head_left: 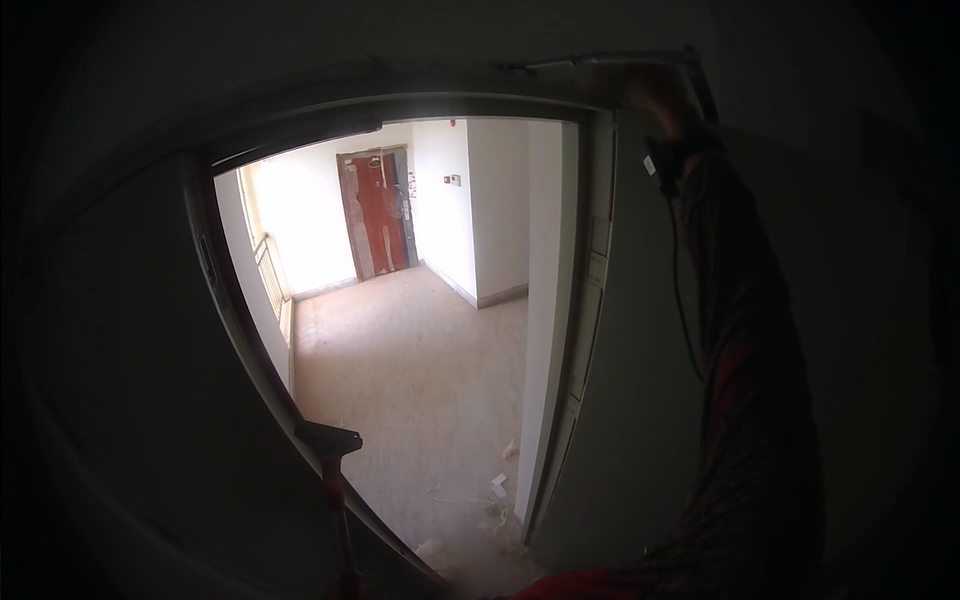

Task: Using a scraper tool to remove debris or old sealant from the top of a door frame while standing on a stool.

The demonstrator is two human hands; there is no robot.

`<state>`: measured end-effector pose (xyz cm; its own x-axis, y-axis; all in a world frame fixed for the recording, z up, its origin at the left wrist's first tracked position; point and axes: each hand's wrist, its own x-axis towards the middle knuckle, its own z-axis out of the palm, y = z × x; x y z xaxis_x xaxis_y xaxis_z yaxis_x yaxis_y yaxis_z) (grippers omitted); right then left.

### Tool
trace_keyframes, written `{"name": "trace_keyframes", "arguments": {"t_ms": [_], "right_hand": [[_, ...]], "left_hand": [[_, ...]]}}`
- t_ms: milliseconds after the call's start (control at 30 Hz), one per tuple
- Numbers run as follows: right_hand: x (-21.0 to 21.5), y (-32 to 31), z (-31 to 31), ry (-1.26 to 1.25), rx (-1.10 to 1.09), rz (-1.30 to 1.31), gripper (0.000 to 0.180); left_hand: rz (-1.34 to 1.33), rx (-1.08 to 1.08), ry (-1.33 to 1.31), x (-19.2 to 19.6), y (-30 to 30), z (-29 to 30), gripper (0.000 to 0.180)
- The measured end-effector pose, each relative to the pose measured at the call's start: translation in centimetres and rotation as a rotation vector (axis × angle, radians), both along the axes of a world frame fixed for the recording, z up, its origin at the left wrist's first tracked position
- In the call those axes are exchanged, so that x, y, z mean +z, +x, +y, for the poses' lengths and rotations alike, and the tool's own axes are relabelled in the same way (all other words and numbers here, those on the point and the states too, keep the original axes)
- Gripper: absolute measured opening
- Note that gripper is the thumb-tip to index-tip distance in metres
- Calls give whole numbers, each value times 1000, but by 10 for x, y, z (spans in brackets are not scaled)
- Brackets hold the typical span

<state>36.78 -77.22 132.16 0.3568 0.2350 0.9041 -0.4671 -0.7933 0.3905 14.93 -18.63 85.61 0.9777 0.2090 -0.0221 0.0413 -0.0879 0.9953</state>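
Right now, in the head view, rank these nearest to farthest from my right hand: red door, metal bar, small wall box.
1. Metal bar, upper right, close beside your right hand.
2. Small wall box, farther in, upper middle.
3. Red door, deepest, further left.

Deep shadow blurs the right hand (662,100).

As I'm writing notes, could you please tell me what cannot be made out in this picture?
All in the head view:
Right hand: deep shadow hides whether it grips the bent grey metal bar.
Left hand: out of view.
Red-shafted, dark-headed tool: lower end cut off by the lower edge.
Small reddish marks beside the patchy red-brown door: too small to identify.
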Motion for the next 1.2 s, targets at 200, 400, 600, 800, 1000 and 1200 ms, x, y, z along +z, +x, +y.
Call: {"name": "trace_keyframes", "arguments": {"t_ms": [200,400,600,800,1000,1200], "right_hand": [[45,-31,-105,-359,-63,80,28],[0,-8,7,352,141,314,18],[-1,-19,-19,-249,111,34,16],[-2,-18,4,24,18,170,23],[-7,-31,3,-287,-51,-12,10],[-8,-29,16,2,-46,-117,17]], "left_hand": [[22,-118,-14,-10,20,-9,12],[40,-6,-40,-2,12,-10,12],[55,-90,-20,-11,22,-16,15],[24,-66,-7,-13,21,-17,15],[100,-94,-85,-7,22,-19,14],[59,-85,-55,-15,19,-12,13]]}}
